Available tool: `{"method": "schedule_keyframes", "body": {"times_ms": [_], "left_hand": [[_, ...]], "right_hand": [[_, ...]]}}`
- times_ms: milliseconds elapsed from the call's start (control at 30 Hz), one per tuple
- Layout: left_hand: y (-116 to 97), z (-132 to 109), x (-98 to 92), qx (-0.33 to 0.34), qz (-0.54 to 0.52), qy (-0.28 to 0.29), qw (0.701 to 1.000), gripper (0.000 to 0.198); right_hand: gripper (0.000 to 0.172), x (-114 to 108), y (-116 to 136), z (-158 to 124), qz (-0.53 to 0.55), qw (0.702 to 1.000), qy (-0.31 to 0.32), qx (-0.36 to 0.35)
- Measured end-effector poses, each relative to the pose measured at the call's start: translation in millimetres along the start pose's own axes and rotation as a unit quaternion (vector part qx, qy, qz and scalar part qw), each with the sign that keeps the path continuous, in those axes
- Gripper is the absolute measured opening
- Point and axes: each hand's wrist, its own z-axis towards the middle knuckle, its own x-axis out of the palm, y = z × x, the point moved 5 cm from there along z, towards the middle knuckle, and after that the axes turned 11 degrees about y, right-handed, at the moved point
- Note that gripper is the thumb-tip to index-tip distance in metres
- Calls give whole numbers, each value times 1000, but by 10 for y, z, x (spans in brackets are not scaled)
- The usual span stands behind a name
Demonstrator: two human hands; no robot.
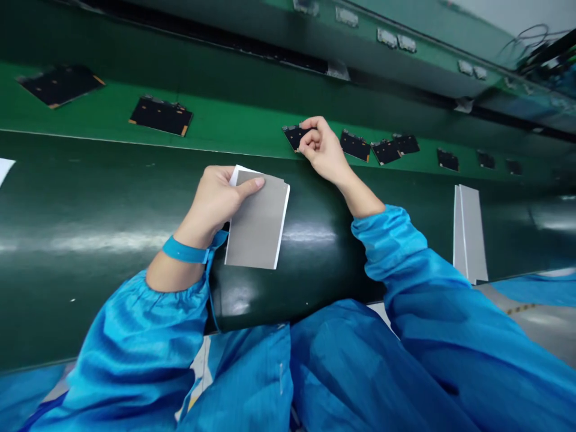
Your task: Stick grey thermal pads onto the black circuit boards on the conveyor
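My left hand (225,195) is closed on a small stack of grey sheets (258,225) with white edges, its thumb flat on the top one. The stack is held above the dark green worktop (135,204). My right hand (321,150) is farther forward, over the near side of the bright green strip, fingers curled together in a pinch. Just behind those fingertips is a black flat board (292,136), partly hidden by them. Whether the fingers touch the board or hold something small cannot be made out. A blue wrist strap (186,250) circles my left wrist.
More black boards lie along the green strip (234,129), two to the left, including one black board (161,115), and several to the right. Another grey sheet stack (468,234) lies at the right. A white sheet corner (5,169) shows at far left. Sockets (387,38) line the shelf above.
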Motion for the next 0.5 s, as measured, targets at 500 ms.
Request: {"method": "schedule_keyframes", "body": {"times_ms": [500], "left_hand": [[38, 17, 23, 11, -8, 27, 1000, 26]], "right_hand": [[36, -279, -338, 66, -53, 996, 64, 23]]}}
